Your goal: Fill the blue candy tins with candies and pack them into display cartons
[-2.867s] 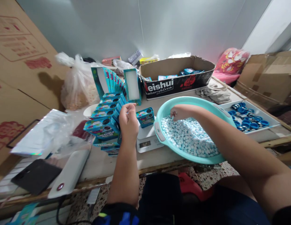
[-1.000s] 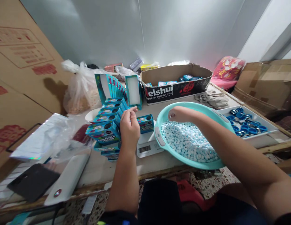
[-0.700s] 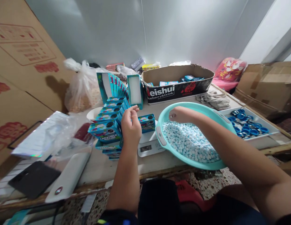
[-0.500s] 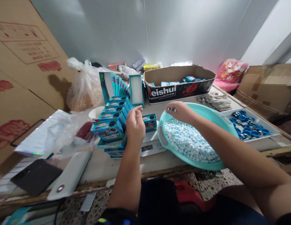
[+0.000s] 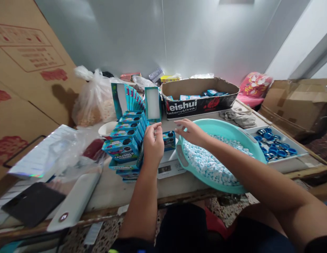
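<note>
Turquoise plastic curves below your right hand (image 5: 191, 132), its fingers parted and loosely bent over the left end of the basin (image 5: 218, 125); no object shows between them, though the fingertips are too small to be sure. Your left hand (image 5: 153, 143) is half-curled just beside a small blue box (image 5: 170, 141), and whether it grips or touches anything does not show. That box stands upright on the white scale (image 5: 174, 168), between your hands and partly hidden by the left one. White and pale-blue pellets (image 5: 213, 163) fill much of the basin, right of the scale. On your left hand's other side, similar boxes (image 5: 123, 147) stand stacked in a row. Farther out, blue caps (image 5: 275, 144) lie in a white tray (image 5: 288, 162), right of the basin; a grey cloth (image 5: 240, 118) is behind it, and a black-fronted carton (image 5: 184, 109) holds more blue packs (image 5: 212, 92)
</note>
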Demonstrator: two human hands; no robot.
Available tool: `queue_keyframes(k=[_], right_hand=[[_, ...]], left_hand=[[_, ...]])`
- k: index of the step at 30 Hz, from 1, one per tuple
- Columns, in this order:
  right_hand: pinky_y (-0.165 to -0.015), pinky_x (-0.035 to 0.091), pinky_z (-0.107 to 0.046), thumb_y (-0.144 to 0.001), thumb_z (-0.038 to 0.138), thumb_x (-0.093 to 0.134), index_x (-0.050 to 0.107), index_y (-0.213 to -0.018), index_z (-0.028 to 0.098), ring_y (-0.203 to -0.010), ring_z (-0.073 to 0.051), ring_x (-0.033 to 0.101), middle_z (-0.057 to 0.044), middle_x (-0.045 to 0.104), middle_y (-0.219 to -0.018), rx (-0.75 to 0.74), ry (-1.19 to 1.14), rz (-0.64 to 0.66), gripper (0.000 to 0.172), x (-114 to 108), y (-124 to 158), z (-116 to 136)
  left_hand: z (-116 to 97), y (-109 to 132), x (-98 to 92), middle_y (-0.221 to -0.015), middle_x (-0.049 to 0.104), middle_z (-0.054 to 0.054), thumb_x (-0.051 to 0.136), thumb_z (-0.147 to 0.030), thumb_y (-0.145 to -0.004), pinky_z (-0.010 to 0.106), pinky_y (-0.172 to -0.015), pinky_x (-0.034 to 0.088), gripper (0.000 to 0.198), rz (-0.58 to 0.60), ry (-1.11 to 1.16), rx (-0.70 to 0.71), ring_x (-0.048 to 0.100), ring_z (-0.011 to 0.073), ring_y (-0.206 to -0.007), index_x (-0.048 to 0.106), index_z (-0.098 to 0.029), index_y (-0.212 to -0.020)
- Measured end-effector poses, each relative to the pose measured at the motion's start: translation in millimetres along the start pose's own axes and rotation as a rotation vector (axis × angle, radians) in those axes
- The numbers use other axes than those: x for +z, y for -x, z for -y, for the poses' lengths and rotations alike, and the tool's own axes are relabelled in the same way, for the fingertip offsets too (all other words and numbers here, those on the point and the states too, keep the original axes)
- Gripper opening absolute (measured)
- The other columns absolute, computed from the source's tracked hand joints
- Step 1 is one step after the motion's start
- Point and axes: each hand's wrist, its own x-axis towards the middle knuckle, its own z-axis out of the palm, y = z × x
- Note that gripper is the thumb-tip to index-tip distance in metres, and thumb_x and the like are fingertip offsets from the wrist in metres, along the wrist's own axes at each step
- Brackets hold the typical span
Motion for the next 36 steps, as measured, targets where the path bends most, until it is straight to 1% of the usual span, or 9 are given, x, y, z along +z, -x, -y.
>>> queue_keyframes(k=[3,5,8,10,12,15,22,28,36], right_hand=[[-0.086,0.05,-0.03,-0.102,0.023,0.053,0.073,-0.116,0.015,-0.099,-0.02,0.063,-0.012,0.065,-0.115,-0.008,0.072,-0.001,0.026,-14,2,-4],[-0.086,0.047,-0.029,-0.102,0.021,0.051,0.074,-0.104,0.015,-0.098,-0.02,0.063,-0.011,0.067,-0.108,0.004,0.217,0.075,0.025,-26,3,-2],[-0.079,0.044,-0.03,-0.104,0.025,0.047,0.073,-0.096,0.015,-0.092,-0.022,0.062,-0.01,0.07,-0.1,0.116,0.488,0.275,0.029,-37,3,2],[-0.071,0.042,-0.031,-0.105,0.031,0.047,0.073,-0.094,0.016,-0.085,-0.021,0.062,-0.011,0.07,-0.096,0.226,0.587,0.441,0.032,-38,4,4],[-0.066,0.04,-0.031,-0.102,0.035,0.055,0.073,-0.089,0.017,-0.076,-0.02,0.06,-0.01,0.07,-0.089,0.29,0.603,0.592,0.029,-36,6,4],[-0.063,0.039,-0.032,-0.097,0.036,0.063,0.073,-0.086,0.017,-0.07,-0.019,0.056,-0.008,0.068,-0.084,0.295,0.56,0.709,0.025,-34,9,3],[-0.066,0.038,-0.03,-0.095,0.038,0.069,0.071,-0.105,0.014,-0.082,-0.019,0.059,-0.009,0.071,-0.103,0.324,0.506,0.78,0.026,-40,9,1],[-0.064,0.034,-0.029,-0.093,0.034,0.071,0.07,-0.097,0.015,-0.077,-0.017,0.056,-0.007,0.07,-0.096,0.319,0.509,0.822,0.02,-41,8,0],[-0.062,0.031,-0.029,-0.094,0.03,0.069,0.068,-0.093,0.014,-0.072,-0.016,0.052,-0.006,0.068,-0.089,0.331,0.518,0.834,0.016,-41,10,6]], left_hand=[[1,0,-0.6,-0.121,0.07,0.009,0.049,-0.046,-0.097,0.032,-0.101,0.055,0.038,-0.011,-0.004,-0.005,0.064,0.0192,-0.118,0.072,-0.02,-0.112],[2,0,-0.7,-0.122,0.07,0.009,0.05,-0.047,-0.097,0.033,-0.103,0.054,0.038,-0.016,-0.009,-0.008,0.064,0.0193,-0.118,0.072,-0.02,-0.113],[4,-1,-0.1,-0.123,0.07,0.009,0.049,-0.047,-0.097,0.034,-0.106,0.053,0.038,-0.017,-0.011,-0.015,0.064,0.0195,-0.118,0.071,-0.02,-0.114],[5,-1,0.5,-0.123,0.07,0.008,0.049,-0.047,-0.097,0.034,-0.107,0.052,0.038,-0.015,-0.012,-0.022,0.064,0.0195,-0.119,0.071,-0.021,-0.114],[5,-1,1.2,-0.123,0.07,0.008,0.05,-0.047,-0.097,0.034,-0.107,0.051,0.038,-0.012,-0.025,-0.025,0.064,0.0193,-0.119,0.071,-0.021,-0.114],[5,-1,2.0,-0.121,0.07,0.007,0.05,-0.046,-0.097,0.033,-0.106,0.051,0.037,-0.018,-0.055,-0.003,0.064,0.0187,-0.117,0.071,-0.021,-0.114],[6,0,3.1,-0.123,0.068,0.007,0.051,-0.046,-0.098,0.033,-0.112,0.049,0.036,-0.012,-0.088,0.031,0.062,0.0185,-0.119,0.07,-0.021,-0.115],[8,-1,2.4,-0.122,0.069,0.007,0.052,-0.046,-0.098,0.034,-0.114,0.048,0.035,-0.016,-0.087,0.033,0.063,0.0184,-0.118,0.07,-0.021,-0.115],[5,1,3.5,-0.122,0.068,0.007,0.052,-0.044,-0.097,0.032,-0.108,0.052,0.034,0.012,-0.113,0.048,0.062,0.0175,-0.118,0.07,-0.02,-0.115]])
